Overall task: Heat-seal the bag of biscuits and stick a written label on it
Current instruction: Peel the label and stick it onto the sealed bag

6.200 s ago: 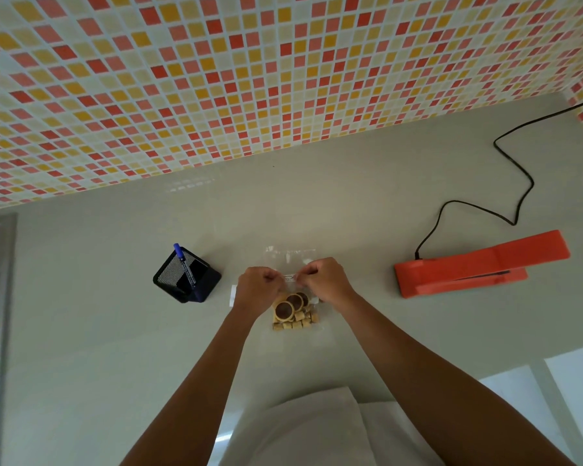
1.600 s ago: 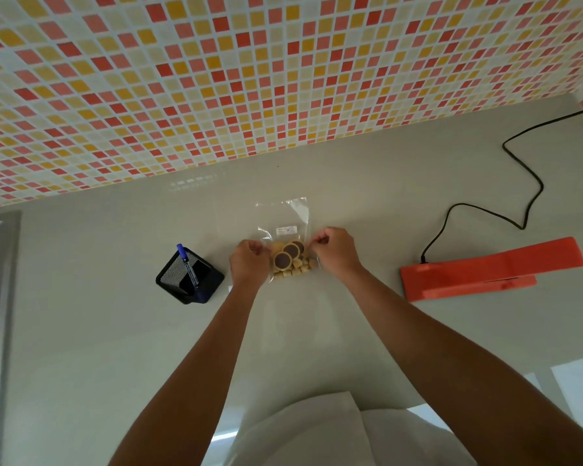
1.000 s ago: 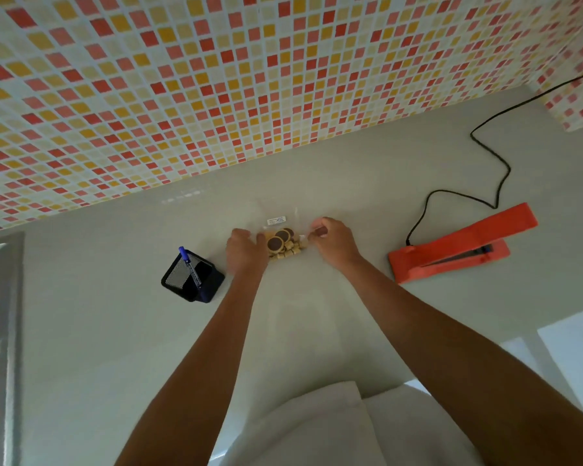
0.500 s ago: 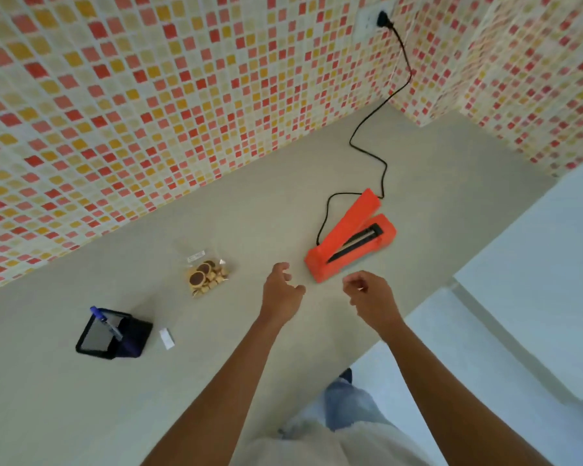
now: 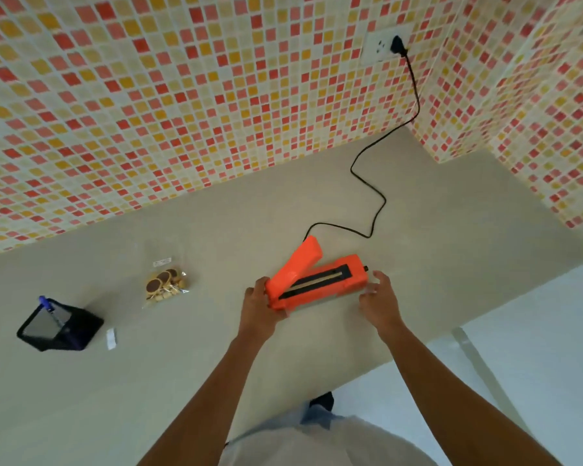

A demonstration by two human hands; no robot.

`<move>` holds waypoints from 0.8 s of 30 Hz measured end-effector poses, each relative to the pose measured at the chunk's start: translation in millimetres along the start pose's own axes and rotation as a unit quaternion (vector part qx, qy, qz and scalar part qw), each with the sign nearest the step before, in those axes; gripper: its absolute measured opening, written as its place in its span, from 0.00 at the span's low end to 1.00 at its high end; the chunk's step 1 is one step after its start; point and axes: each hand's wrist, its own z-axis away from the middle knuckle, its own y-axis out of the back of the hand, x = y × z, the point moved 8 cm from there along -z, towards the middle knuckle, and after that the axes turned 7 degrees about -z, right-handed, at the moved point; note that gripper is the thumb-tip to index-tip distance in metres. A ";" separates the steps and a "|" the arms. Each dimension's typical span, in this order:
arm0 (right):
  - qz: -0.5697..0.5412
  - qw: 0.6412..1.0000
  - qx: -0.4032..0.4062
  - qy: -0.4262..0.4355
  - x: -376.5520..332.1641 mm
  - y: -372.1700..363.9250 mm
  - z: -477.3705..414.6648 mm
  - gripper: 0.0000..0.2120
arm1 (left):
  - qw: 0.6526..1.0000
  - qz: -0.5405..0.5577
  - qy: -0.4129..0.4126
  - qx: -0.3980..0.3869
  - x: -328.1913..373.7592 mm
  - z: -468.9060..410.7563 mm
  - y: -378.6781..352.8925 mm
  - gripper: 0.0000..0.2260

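Observation:
An orange heat sealer (image 5: 317, 280) lies on the grey counter (image 5: 418, 230) with its lid raised, showing the dark sealing strip. My left hand (image 5: 260, 306) grips the sealer's near-left end. My right hand (image 5: 379, 299) hovers with fingers spread by its right end, and contact is unclear. The clear bag of biscuits (image 5: 165, 284) lies apart to the left, with a small white sticker near its top. A small blank white label (image 5: 111, 338) lies on the counter beside a black mesh pen holder (image 5: 59, 329) holding a blue pen (image 5: 49, 307).
The sealer's black cord (image 5: 374, 196) snakes across the counter up to a wall socket (image 5: 389, 45) on the mosaic tile wall. The counter's front edge runs diagonally at the right, with white floor below.
Both hands let go of the biscuit bag and moved right to the sealer. My left hand has taken hold of the sealer's end. The view turned right.

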 end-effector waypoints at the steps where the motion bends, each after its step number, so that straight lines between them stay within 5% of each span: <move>1: 0.015 1.000 -0.014 0.015 -4.8 0.4 -6.1 0.25 | 1.000 0.002 0.005 0.005 -1.2 -0.9 -1.3 0.35; 4: 0.052 0.996 -0.044 0.051 -19.6 -1.8 -18.2 0.15 | 1.000 0.006 0.005 0.015 -1.8 -4.0 -1.5 0.35; 8: 0.052 0.993 -0.080 0.074 -38.3 -16.9 -33.1 0.13 | 0.999 0.010 0.006 0.041 -1.7 -19.4 15.9 0.34; 24: 0.104 0.972 -0.143 0.154 -168.3 -115.0 -107.0 0.17 | 0.998 -0.032 0.039 0.047 -12.3 -154.5 102.1 0.37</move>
